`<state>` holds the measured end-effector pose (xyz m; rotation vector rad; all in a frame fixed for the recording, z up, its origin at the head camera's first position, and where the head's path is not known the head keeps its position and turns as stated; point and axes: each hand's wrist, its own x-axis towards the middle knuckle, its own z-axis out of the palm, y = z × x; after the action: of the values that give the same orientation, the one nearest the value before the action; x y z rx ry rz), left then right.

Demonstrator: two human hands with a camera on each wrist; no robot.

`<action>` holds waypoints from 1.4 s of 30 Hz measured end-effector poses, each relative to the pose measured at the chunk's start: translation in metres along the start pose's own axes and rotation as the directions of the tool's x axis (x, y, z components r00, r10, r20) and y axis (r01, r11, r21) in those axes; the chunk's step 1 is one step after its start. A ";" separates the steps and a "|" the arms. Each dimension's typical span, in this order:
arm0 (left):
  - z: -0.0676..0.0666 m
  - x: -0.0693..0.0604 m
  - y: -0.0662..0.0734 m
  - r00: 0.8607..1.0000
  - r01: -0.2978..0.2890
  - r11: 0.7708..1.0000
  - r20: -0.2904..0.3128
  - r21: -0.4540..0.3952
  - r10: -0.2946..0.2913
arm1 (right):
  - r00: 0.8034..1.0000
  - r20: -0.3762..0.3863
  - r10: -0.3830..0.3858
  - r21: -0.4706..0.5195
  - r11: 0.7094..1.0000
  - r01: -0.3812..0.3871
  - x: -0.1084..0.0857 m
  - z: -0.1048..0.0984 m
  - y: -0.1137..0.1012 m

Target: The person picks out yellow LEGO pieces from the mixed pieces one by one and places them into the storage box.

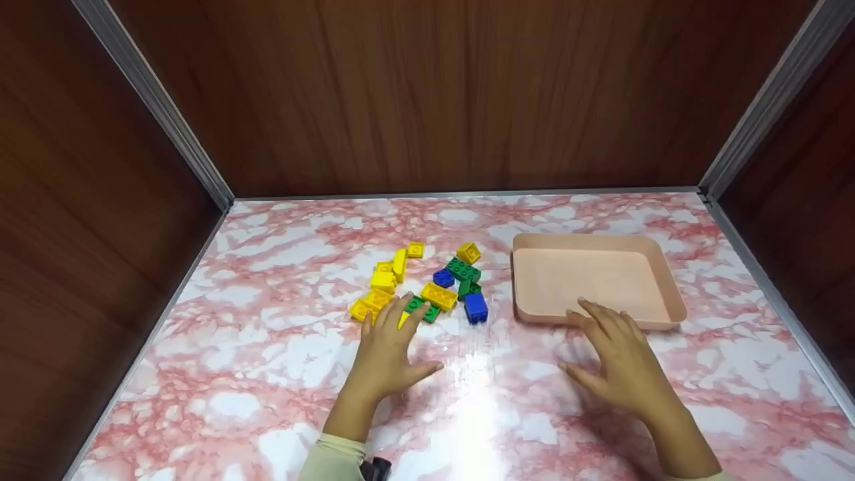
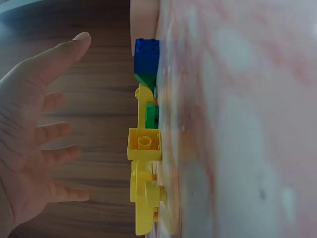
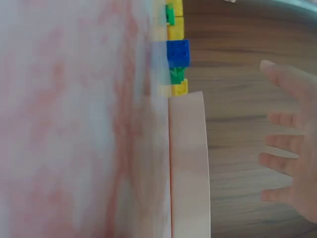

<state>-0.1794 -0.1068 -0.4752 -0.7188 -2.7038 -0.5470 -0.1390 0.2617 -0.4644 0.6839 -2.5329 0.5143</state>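
Note:
My left hand (image 1: pixel 385 354) hovers with spread fingers at the near side of a loose pile of toy building bricks and holds nothing. Its fingers hide part of the pile in the head view. Yellow bricks (image 1: pixel 383 280) lie mostly to the left, green bricks (image 1: pixel 463 269) in the middle and right, and a tall blue brick (image 1: pixel 476 308) at the right end beside a smaller blue brick (image 1: pixel 443 278). My right hand (image 1: pixel 618 364), fingers also spread, is over the near edge of a peach plastic tray (image 1: pixel 523 284) and grips nothing. In the right wrist view its palm (image 3: pixel 304 168) is bare.
The table (image 1: pixel 234 401) has a pink and white marbled top with a bright glare near its front middle. Dark wood panels (image 1: pixel 434 100) stand at the back and both sides, joined by metal edge strips (image 1: pixel 163 110).

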 end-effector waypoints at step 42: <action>-0.010 0.007 -0.028 0.990 0.117 0.986 -0.058 -0.117 -0.125 | 0.745 -0.170 0.645 0.187 0.763 -0.619 -0.037 -0.036 0.104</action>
<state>-0.1979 -0.1309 -0.4716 -0.5561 -2.6852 -0.7456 -0.1554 0.3761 -0.4775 -0.2403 -2.4772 0.9178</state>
